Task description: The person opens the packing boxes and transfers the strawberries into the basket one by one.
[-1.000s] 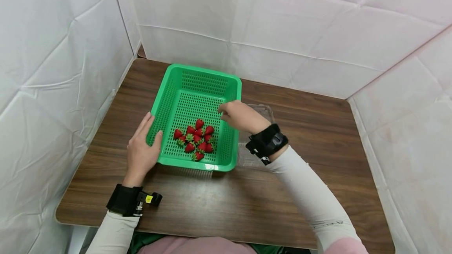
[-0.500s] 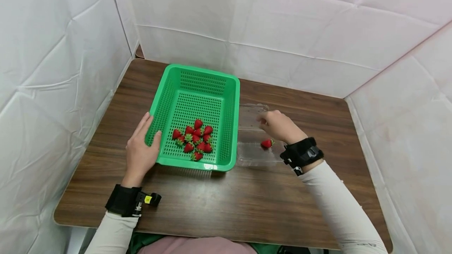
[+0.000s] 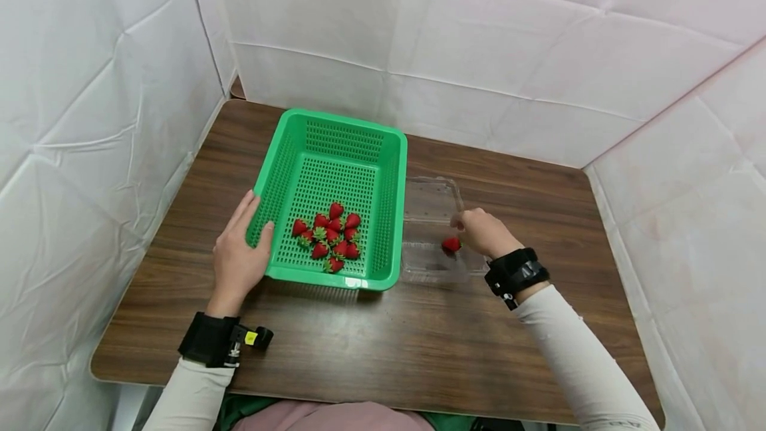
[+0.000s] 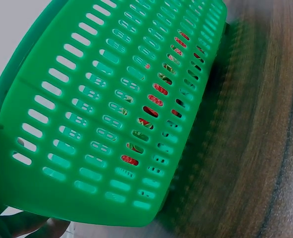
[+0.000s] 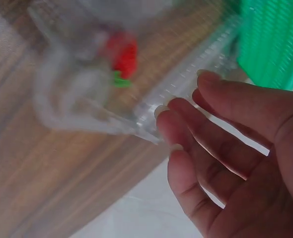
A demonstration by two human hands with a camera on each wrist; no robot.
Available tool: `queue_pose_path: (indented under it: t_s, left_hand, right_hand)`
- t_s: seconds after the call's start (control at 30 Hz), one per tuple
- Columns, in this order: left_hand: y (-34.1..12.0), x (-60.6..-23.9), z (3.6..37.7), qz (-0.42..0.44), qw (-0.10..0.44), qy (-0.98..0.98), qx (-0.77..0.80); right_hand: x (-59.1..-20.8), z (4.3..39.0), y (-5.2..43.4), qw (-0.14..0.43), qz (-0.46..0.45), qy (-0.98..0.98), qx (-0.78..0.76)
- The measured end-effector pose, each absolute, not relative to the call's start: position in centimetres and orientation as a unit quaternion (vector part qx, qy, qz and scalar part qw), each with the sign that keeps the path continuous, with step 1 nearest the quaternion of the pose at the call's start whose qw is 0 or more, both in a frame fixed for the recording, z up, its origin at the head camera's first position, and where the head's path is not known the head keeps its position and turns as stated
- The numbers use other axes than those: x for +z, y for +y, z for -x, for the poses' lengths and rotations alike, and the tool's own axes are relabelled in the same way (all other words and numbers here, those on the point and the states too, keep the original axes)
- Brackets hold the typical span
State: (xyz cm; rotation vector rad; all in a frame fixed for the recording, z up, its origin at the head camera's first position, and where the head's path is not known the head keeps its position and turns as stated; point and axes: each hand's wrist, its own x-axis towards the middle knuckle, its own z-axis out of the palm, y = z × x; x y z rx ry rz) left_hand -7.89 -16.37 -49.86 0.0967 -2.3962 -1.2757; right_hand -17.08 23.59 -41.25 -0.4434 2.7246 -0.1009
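Note:
My left hand (image 3: 242, 255) grips the front left corner of a green plastic basket (image 3: 344, 279), fingers along the outside and thumb over the rim. Several red strawberries (image 3: 320, 251) with green leaves lie together in its front half. In the left wrist view, bits of red show through the slotted basket wall (image 4: 99, 134), with fingertips at the lower left. To the right, a single strawberry (image 3: 451, 245) lies in a clear plastic clamshell box (image 3: 421, 258). My right hand (image 3: 485, 231) is over the box's right side, beside that strawberry. Its fingers (image 5: 181, 168) are loosely bent, holding nothing.
The clamshell's other half (image 3: 427, 195) lies behind, next to the basket's right side. Both stand on a brown wood-grain table (image 3: 359, 344). White sheeted walls (image 3: 479, 52) rise behind the table and at both sides.
My right hand has moved from above the basket's right side rightward to the clear box, then a little closer to me. The strawberry there has come into view. My left hand stays put.

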Motion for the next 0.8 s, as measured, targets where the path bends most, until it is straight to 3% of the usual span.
queue_pose_path:
  t_s: [0.13, 0.6, 0.8]
  left_hand:
    - [-16.4, -49.8, 7.9, -0.034, 0.211, -0.862, -0.461]
    - [-16.3, -49.6, 8.1, -0.035, 0.211, -0.86, -0.464]
    - [-16.4, -49.7, 8.0, -0.037, 0.211, -0.859, -0.465]
  right_hand:
    - [-42.6, 17.1, 23.9, 0.183, 0.159, 0.97, -0.012]
    - [-46.2, 17.3, 24.3, 0.085, 0.176, 0.979, 0.056]
    - [-46.4, 17.3, 24.0, 0.082, 0.175, 0.979, 0.065]
